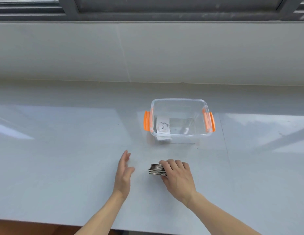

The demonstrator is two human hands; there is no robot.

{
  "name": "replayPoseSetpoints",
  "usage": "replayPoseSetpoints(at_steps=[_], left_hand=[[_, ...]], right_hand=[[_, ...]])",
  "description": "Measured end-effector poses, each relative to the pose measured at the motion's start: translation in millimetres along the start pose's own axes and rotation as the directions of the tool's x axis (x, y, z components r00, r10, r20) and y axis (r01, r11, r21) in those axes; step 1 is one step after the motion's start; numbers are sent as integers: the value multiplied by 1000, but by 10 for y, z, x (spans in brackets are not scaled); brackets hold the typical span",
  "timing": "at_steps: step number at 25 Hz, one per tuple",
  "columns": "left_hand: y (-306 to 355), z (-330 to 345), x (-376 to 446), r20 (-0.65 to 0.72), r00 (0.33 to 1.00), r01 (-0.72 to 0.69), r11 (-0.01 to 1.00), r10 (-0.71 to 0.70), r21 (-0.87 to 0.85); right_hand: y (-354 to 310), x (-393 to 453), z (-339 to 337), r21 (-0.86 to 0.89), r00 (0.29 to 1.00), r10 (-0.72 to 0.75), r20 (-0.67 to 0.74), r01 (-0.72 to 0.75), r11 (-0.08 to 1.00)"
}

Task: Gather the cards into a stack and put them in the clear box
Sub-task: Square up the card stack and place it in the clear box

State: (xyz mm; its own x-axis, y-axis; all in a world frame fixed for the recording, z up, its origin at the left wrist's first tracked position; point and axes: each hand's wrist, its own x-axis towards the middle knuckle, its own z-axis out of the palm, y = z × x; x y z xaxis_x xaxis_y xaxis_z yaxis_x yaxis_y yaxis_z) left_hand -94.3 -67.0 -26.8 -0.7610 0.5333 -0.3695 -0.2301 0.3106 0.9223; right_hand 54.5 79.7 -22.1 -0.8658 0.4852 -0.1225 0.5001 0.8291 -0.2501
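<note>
From my head view I see my right hand (177,175) curled over a stack of cards (157,169) on the pale grey tabletop (63,158), fingers draped across the top and thumb tucked at the near edge, so it grips the stack; only the left ends of the cards stick out, slightly fanned, and the rest is hidden under my palm. I cannot make out whether the stack is lifted or resting on the surface. My left hand (124,173) is open, edge-on, fingers straight and pointing away, just left of the cards and apart from them. Beyond the stack stands the clear box (179,100) with an orange latch on each short side, lid off. Inside, against its left wall, lies one white card (163,127) with the word "love" printed on it; its lower part is blurred through the near wall of the box. Both forearms are cut off by the bottom of the view.
</note>
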Motion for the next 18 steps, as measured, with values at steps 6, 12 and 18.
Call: replayPoseSetpoints(at_steps=[6, 12, 18], left_hand=[[4, 709, -294, 182, 980, 110, 986, -86, -124], [3, 484, -109, 34, 991, 132, 963, -128, -236], [29, 700, -227, 186, 972, 182, 962, -145, -204]], right_hand=[[-13, 12, -8, -49, 1000, 10, -17, -11, 999], [0, 33, -15, -68, 1000, 10, -11, -10, 998], [40, 28, -25, -54, 1000, 13, -22, -14, 998]])
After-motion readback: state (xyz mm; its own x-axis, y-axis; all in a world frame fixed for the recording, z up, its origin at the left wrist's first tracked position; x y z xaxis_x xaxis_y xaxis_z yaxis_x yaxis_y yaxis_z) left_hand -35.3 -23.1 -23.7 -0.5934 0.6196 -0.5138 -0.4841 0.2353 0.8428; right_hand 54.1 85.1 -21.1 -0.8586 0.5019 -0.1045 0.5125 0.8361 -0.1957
